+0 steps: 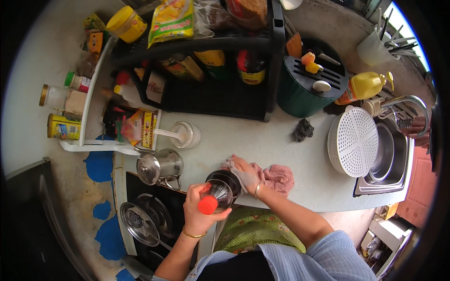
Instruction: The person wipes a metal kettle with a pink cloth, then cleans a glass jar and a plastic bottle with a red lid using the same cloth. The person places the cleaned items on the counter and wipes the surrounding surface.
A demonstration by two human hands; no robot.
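Observation:
My left hand grips a dark bottle with a red cap by its neck, tilted over the counter's front edge. My right hand, in a thin clear plastic glove, presses a pink cloth close against the bottle's lower side. Part of that cloth lies bunched on the counter to the right. Left of the bottle stand a metal-lidded glass pot and an open jar with a white spoon in it.
A black rack with bottles stands at the back, beside a green utensil bin. Dark scouring pads lie below the bin. On the right, a white colander leans over the sink. A stove with a pan is at lower left.

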